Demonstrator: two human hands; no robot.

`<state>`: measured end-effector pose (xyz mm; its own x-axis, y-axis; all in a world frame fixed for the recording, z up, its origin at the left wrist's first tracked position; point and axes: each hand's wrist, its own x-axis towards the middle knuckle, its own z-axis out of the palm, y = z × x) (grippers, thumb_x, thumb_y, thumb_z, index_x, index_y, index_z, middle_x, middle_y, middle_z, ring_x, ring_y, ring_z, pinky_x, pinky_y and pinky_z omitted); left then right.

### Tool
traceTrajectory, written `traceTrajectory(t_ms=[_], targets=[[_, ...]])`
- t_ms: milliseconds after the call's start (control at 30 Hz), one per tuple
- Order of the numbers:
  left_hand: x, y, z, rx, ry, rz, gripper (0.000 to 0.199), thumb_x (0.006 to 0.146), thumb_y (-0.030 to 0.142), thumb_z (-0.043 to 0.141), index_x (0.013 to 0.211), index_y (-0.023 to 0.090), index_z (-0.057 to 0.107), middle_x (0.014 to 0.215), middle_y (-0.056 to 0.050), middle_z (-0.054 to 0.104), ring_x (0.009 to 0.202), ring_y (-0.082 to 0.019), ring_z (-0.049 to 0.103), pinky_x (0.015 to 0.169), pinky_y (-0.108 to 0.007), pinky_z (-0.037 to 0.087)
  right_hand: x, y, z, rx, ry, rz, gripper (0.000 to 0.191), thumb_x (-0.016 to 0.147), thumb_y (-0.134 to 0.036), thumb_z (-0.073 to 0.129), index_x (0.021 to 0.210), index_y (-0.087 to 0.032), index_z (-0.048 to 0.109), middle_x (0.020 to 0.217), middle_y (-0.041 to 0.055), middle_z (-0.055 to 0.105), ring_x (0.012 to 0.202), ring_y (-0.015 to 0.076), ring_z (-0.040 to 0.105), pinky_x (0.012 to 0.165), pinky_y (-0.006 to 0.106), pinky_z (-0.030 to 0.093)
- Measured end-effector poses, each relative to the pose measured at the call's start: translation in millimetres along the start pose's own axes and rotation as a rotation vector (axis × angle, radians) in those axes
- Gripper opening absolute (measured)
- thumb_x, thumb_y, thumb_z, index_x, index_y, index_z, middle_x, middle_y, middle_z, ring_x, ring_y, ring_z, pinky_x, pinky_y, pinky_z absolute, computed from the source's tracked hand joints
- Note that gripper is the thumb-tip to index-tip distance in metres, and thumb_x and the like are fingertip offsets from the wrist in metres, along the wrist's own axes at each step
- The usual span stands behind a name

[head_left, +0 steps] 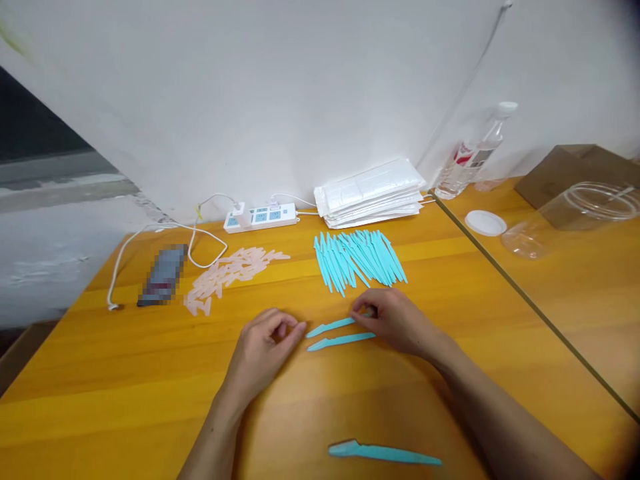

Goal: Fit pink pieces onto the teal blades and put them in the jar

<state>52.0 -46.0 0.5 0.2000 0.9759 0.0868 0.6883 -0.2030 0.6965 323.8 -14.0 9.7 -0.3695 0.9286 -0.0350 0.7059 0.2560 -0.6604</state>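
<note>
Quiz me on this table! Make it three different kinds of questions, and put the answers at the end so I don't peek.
1. True or false: the round white lid lies on the table, off the clear jar.
2. Which is nearest the blue pile? A) bottle B) white packets C) brown box
3. How many blue sticks lie apart from that pile?

Key: 1 true; 2 B; 3 three.
</note>
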Motion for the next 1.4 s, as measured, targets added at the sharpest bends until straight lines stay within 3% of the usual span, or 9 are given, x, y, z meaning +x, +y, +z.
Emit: traceTrajectory(t_ms=[167, 300, 433, 600, 733, 833, 967, 1233, 1400], targets=[[4, -15, -12.3, -0.055, 0.165, -0.064, 0.027, 0.089, 0.042, 0.064, 0.074, 0.019, 0.063, 0.065, 0.004, 0.046, 0.061, -0.011, 0.043, 0.059, -0.024, 0.035, 19, 17, 1, -0.272, 0.390, 0.165, 0.029, 0.092, -0.040, 0.058, 0.099, -0.017, 0.074, 0.093, 0.0087, 0.071, 0.080, 0.0195, 0.064, 0.072, 0.029, 0.043], [6, -28, -25.7, -0.102, 0.294, -0.138, 0.029, 0.086, 0.045, 0.066, 0.076, 0.019, 0.064, 0.064, 0.004, 0.046, 0.060, -0.011, 0.042, 0.056, -0.023, 0.035, 44, 18, 1, -0.417, 0.267, 0.299, 0.032, 0.094, -0.040, 0.055, 0.110, -0.019, 0.073, 0.108, 0.0121, 0.071, 0.093, 0.0242, 0.066, 0.077, 0.031, 0.045], [4, -42, -47.8, -0.116, 0.396, -0.232, 0.032, 0.082, 0.049, 0.068, 0.080, 0.017, 0.068, 0.067, 0.003, 0.056, 0.060, -0.011, 0.046, 0.057, -0.022, 0.038, 60, 14, 0, -0.449, 0.146, 0.365, 0.030, 0.095, -0.036, 0.052, 0.106, -0.021, 0.074, 0.106, 0.0127, 0.073, 0.096, 0.0266, 0.067, 0.076, 0.033, 0.044], [-5, -62, -80.5, -0.111, 0.464, -0.402, 0.041, 0.077, 0.057, 0.070, 0.090, 0.017, 0.072, 0.080, -0.001, 0.068, 0.069, -0.014, 0.057, 0.062, -0.023, 0.044, 63, 5, -2, -0.476, 0.173, 0.375, 0.033, 0.095, -0.025, 0.044, 0.097, -0.015, 0.075, 0.100, 0.0177, 0.073, 0.092, 0.0281, 0.067, 0.073, 0.034, 0.043], [-16, -75, -96.5, -0.022, 0.447, -0.485, 0.047, 0.075, 0.061, 0.069, 0.093, 0.018, 0.073, 0.086, -0.002, 0.073, 0.073, -0.017, 0.062, 0.066, -0.025, 0.048, 53, 2, -5, -0.411, 0.304, 0.314, 0.029, 0.095, -0.026, 0.044, 0.096, -0.016, 0.072, 0.105, 0.0158, 0.071, 0.094, 0.0251, 0.065, 0.075, 0.032, 0.043], [-24, -84, -102.1, 0.057, 0.405, -0.469, 0.047, 0.077, 0.061, 0.066, 0.095, 0.019, 0.074, 0.090, -0.003, 0.075, 0.074, -0.018, 0.065, 0.068, -0.027, 0.050, 41, 9, -7, -0.066, 0.319, 0.239, 0.021, 0.092, -0.031, 0.049, 0.093, -0.018, 0.065, 0.090, 0.0086, 0.070, 0.080, 0.0192, 0.062, 0.070, 0.028, 0.042], [-31, -100, -108.5, 0.217, 0.323, -0.398, 0.043, 0.083, 0.056, 0.060, 0.106, 0.021, 0.074, 0.102, -0.005, 0.076, 0.080, -0.020, 0.069, 0.073, -0.028, 0.051, 24, 19, -6, 0.364, 0.134, 0.196, 0.021, 0.088, -0.036, 0.050, 0.097, -0.019, 0.057, 0.073, -0.0024, 0.056, 0.062, 0.0128, 0.047, 0.058, 0.025, 0.036], [-23, -129, -115.8, 0.711, 0.173, -0.115, 0.040, 0.091, 0.032, 0.046, 0.122, 0.029, 0.071, 0.121, -0.008, 0.064, 0.102, -0.027, 0.065, 0.085, -0.037, 0.051, 5, 5, -4, 0.474, -0.096, 0.153, 0.030, 0.090, -0.045, 0.047, 0.091, -0.018, 0.061, 0.068, -0.0045, 0.039, 0.060, 0.0118, 0.033, 0.056, 0.024, 0.031], [-7, -123, -115.2, 0.756, 0.092, 0.070, 0.031, 0.092, 0.039, 0.050, 0.104, 0.030, 0.078, 0.114, -0.009, 0.066, 0.098, -0.028, 0.061, 0.094, -0.044, 0.048, 1, 4, -2, 0.479, -0.116, 0.143, 0.029, 0.091, -0.046, 0.050, 0.083, -0.019, 0.058, 0.068, -0.0040, 0.040, 0.060, 0.0110, 0.034, 0.054, 0.023, 0.030]])
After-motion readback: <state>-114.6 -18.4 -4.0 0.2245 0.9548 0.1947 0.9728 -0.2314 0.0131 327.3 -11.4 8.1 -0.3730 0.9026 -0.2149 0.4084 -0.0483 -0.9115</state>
